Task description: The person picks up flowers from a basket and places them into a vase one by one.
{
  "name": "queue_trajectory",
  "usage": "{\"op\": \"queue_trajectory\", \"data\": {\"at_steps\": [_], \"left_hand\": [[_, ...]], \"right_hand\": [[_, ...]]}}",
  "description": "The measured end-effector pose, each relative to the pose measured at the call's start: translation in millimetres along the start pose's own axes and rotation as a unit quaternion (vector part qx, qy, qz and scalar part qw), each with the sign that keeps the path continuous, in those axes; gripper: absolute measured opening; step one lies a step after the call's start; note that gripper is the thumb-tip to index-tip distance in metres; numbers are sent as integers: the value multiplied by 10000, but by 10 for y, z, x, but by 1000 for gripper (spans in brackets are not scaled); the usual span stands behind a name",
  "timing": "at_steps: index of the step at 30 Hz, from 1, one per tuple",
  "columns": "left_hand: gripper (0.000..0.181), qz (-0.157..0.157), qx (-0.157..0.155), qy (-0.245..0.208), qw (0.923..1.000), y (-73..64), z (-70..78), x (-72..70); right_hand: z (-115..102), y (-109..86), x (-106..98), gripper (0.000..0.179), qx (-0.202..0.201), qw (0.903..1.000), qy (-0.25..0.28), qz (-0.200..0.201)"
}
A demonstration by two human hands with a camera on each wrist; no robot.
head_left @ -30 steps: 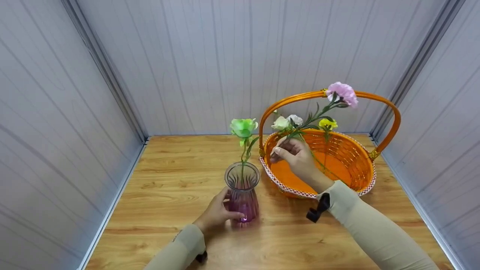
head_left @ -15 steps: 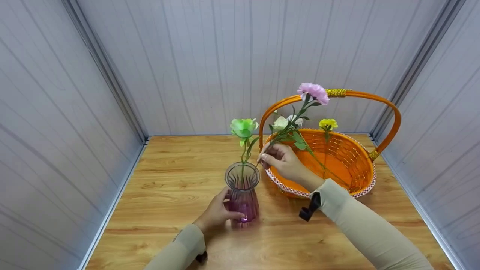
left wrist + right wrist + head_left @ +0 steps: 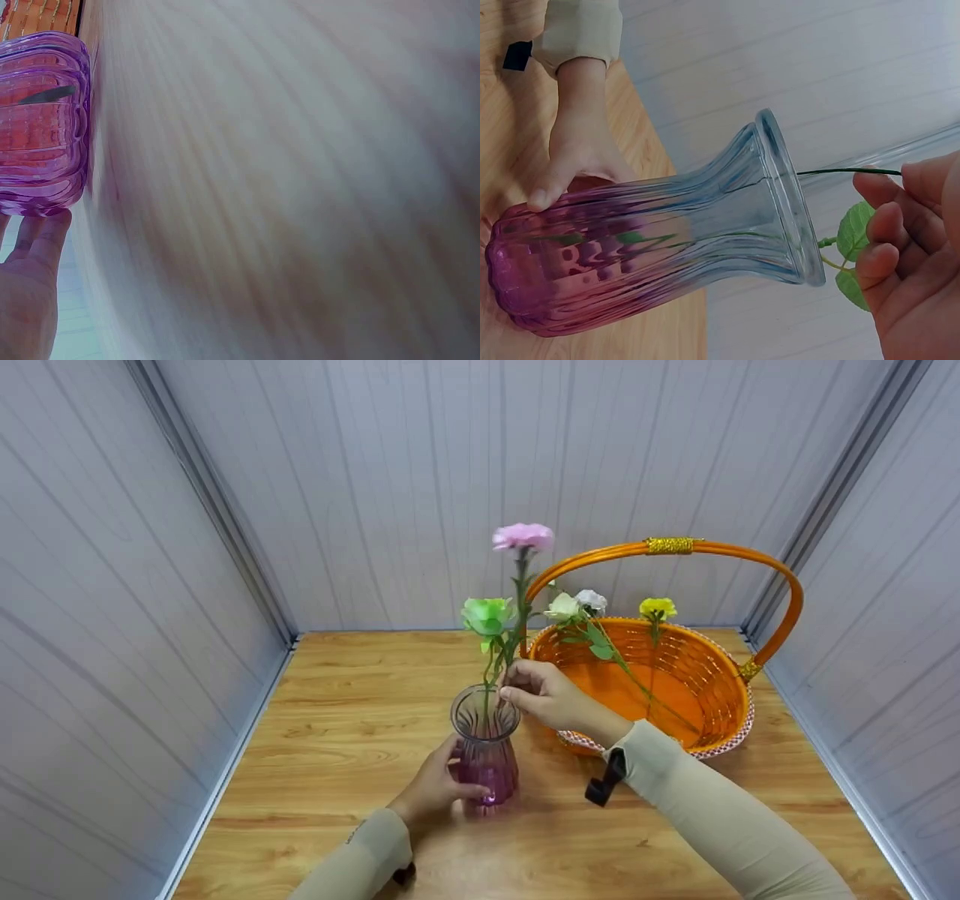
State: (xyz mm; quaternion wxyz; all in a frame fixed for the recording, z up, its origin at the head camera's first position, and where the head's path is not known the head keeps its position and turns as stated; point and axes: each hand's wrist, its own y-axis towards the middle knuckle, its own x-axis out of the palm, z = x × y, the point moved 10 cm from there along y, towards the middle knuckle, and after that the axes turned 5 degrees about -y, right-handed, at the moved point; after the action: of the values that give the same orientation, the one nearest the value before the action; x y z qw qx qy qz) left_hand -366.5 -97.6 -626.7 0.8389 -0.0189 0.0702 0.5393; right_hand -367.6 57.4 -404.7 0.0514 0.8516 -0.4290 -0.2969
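My left hand (image 3: 433,787) holds the lower part of a ribbed glass vase (image 3: 489,769), clear at the top and purple below, upright on the table. A green rose (image 3: 487,616) stands in it, its stem showing through the glass. Just above the rim, my right hand (image 3: 556,695) pinches the stem of a pink carnation (image 3: 523,537), which is held nearly upright. In the right wrist view, the thin dark stem (image 3: 840,171) runs from the fingertips into the mouth of the vase. The left wrist view shows only the vase's base (image 3: 41,142) and a few fingers (image 3: 49,244).
Right of the vase stands an orange woven basket (image 3: 705,675) with a tall arched handle (image 3: 787,592). A cream rose (image 3: 564,607), a white flower (image 3: 592,600) and a yellow flower (image 3: 658,609) lean on its back rim. Pale panel walls (image 3: 450,472) enclose the wooden table (image 3: 337,720).
My right hand has moved left and down from over the basket to the vase mouth. The carnation has swung from a rightward slant to nearly upright. My left hand has stayed on the vase.
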Motion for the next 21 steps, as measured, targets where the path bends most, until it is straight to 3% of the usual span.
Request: {"op": "queue_trajectory", "data": {"at_steps": [6, 21], "left_hand": [[91, 44, 16, 240, 9997, -4, 4, -8], [93, 59, -99, 158, 9998, 4, -34, -10]], "right_hand": [[-28, 32, 49, 10, -148, 9998, -37, 141], [-3, 56, 102, 15, -9, 9962, -786, 384]]}}
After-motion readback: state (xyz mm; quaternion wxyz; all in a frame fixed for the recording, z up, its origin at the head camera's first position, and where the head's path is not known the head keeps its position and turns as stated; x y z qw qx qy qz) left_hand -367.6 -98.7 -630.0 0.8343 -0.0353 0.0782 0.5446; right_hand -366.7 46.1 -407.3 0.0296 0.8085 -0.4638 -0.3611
